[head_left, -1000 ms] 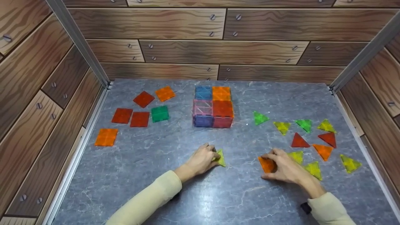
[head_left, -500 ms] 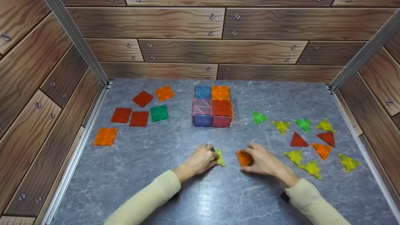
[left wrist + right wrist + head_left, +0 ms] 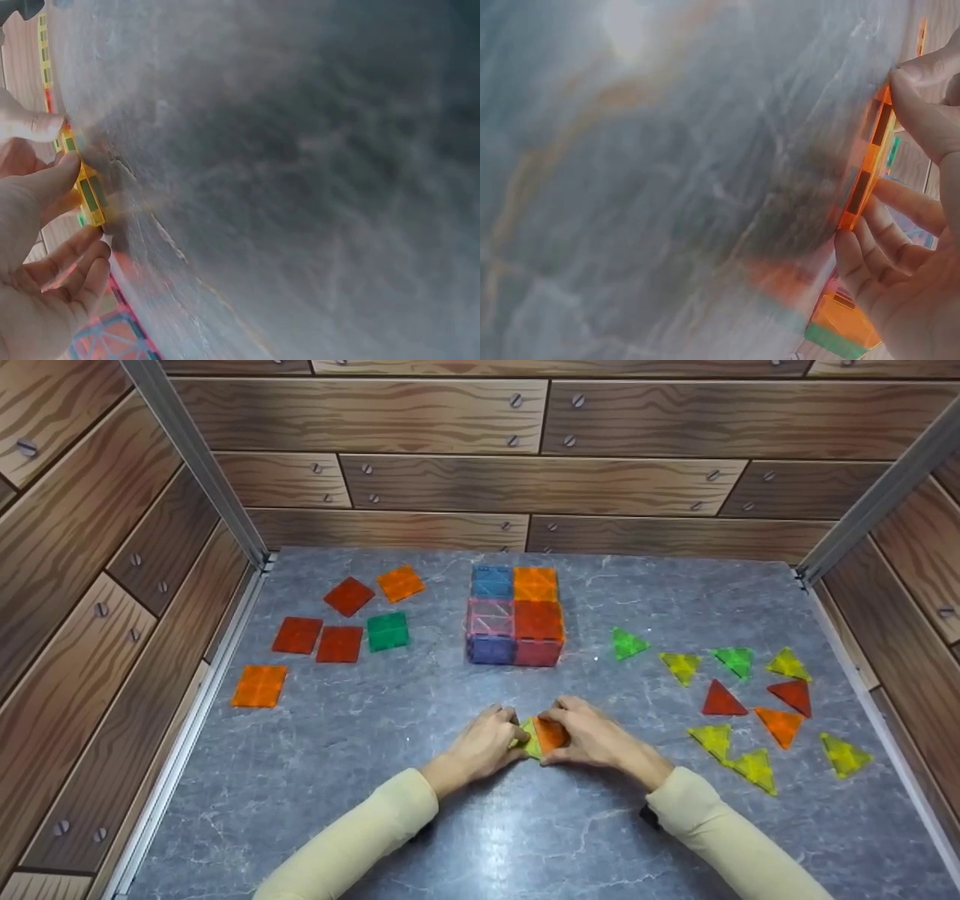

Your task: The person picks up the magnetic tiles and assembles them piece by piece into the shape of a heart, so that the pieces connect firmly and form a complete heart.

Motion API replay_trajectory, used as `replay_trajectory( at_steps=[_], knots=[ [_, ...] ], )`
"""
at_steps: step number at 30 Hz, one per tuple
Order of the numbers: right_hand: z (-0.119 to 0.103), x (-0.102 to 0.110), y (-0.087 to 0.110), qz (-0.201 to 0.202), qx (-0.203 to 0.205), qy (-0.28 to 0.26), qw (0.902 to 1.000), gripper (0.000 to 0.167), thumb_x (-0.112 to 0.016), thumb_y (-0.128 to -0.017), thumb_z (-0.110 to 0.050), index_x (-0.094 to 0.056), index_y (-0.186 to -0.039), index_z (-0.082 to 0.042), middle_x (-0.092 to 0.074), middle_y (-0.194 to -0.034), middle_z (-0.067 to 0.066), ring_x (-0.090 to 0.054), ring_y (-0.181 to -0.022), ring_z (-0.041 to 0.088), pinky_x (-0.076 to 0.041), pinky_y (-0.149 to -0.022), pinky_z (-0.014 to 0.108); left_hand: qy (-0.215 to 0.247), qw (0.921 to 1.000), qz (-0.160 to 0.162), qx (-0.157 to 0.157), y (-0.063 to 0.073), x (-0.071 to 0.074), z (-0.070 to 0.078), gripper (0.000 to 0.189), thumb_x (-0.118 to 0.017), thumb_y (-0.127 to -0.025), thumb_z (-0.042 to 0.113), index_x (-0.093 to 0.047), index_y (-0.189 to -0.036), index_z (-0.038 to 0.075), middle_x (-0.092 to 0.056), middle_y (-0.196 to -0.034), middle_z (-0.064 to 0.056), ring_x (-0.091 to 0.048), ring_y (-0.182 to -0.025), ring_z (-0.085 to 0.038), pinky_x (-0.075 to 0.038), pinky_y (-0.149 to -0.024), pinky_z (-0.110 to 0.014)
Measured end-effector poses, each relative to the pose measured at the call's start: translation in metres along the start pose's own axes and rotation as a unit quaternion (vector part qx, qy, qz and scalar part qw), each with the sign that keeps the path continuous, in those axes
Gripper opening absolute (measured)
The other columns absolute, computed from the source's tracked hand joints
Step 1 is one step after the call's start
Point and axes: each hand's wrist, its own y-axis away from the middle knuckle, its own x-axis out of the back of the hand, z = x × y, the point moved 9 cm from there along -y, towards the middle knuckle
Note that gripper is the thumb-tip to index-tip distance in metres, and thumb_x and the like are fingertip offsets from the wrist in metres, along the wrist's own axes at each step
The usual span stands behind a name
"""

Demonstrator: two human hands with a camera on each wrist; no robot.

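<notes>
Near the middle of the table, my left hand (image 3: pixel 481 744) pinches a translucent yellow triangular magnetic tile (image 3: pixel 533 742). My right hand (image 3: pixel 598 736) holds an orange triangular magnetic tile (image 3: pixel 550 733) by its ends, between thumb and fingers. The two tiles meet or nearly meet edge to edge; whether they touch is hard to tell. The left wrist view shows the yellow tile's rim (image 3: pixel 90 196) between thumb and fingertips. In the right wrist view the orange tile's edge (image 3: pixel 866 161) lies close over the tabletop. Fingers cover parts of both tiles.
A block built of coloured square tiles (image 3: pixel 514 615) stands behind the hands. Loose red squares (image 3: pixel 340 644), orange squares (image 3: pixel 259 686) and a green square (image 3: pixel 388 631) lie left. Several triangles, such as a red one (image 3: pixel 722 699), lie right. Wood-patterned walls (image 3: pixel 442 484) surround the table.
My right hand has moved left across the table with the orange triangular tile, bringing it up to the yellow one. My left hand has stayed in place, pinching the yellow tile.
</notes>
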Motion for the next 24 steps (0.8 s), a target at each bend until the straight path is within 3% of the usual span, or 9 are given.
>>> replay_trajectory(
  at_steps=[4, 7, 11, 14, 18, 24],
  knots=[
    [0.001, 0.001, 0.000, 0.007, 0.013, -0.008, 0.9999, 0.071, -0.090, -0.079, -0.050, -0.072, -0.129, -0.003, -0.063, -0.106, 0.006, -0.053, -0.091, 0.014, -0.048, -0.077, 0.030, 0.003, 1.0000, 0.005, -0.001, 0.002, 0.002, -0.001, 0.022, -0.077, -0.096, 0.038, -0.084, -0.104, 0.019, -0.072, -0.107, -0.004, -0.065, -0.100, -0.021, -0.056, -0.093, -0.033],
    [0.016, 0.015, 0.004, 0.026, 0.006, -0.020, 0.9994, 0.065, -0.089, -0.082, -0.045, -0.072, -0.128, -0.003, -0.067, -0.113, 0.011, -0.061, -0.099, 0.022, -0.056, -0.088, 0.040, 0.002, 1.0000, 0.008, -0.003, 0.002, 0.002, -0.001, 0.022, -0.077, -0.096, 0.038, -0.084, -0.104, 0.019, -0.072, -0.106, -0.004, -0.065, -0.099, -0.022, -0.056, -0.093, -0.033],
    [0.067, 0.052, 0.018, 0.082, -0.043, -0.015, 0.9956, 0.056, -0.088, -0.086, -0.033, -0.071, -0.129, -0.002, -0.068, -0.124, 0.020, -0.064, -0.114, 0.037, -0.054, -0.101, 0.059, 0.004, 0.9999, 0.008, -0.004, 0.001, 0.001, -0.001, 0.022, -0.077, -0.096, 0.038, -0.084, -0.105, 0.018, -0.073, -0.107, -0.005, -0.066, -0.099, -0.022, -0.055, -0.094, -0.034],
    [0.114, 0.079, 0.035, 0.111, -0.102, 0.002, 0.9886, 0.059, -0.087, -0.087, -0.030, -0.067, -0.134, 0.000, -0.064, -0.130, 0.026, -0.061, -0.119, 0.045, -0.051, -0.102, 0.065, 0.005, 0.9999, 0.008, -0.003, 0.000, 0.001, -0.001, 0.022, -0.077, -0.096, 0.038, -0.084, -0.104, 0.018, -0.073, -0.107, -0.005, -0.066, -0.099, -0.022, -0.055, -0.094, -0.034],
    [0.162, 0.099, 0.057, 0.109, -0.160, 0.030, 0.9805, 0.066, -0.083, -0.091, -0.036, -0.062, -0.141, 0.002, -0.060, -0.136, 0.030, -0.058, -0.122, 0.050, -0.048, -0.102, 0.069, 0.005, 1.0000, 0.007, -0.002, 0.000, 0.001, -0.001, 0.022, -0.077, -0.096, 0.039, -0.084, -0.104, 0.019, -0.073, -0.107, -0.005, -0.066, -0.100, -0.022, -0.055, -0.095, -0.033],
    [0.199, 0.108, 0.078, 0.092, -0.191, 0.054, 0.9757, 0.066, -0.076, -0.096, -0.040, -0.059, -0.144, 0.003, -0.057, -0.137, 0.033, -0.055, -0.122, 0.054, -0.047, -0.098, 0.071, 0.006, 1.0000, 0.005, 0.001, 0.000, 0.001, -0.001, 0.023, -0.078, -0.095, 0.039, -0.084, -0.104, 0.019, -0.073, -0.107, -0.004, -0.066, -0.100, -0.022, -0.055, -0.094, -0.033]
  ],
)
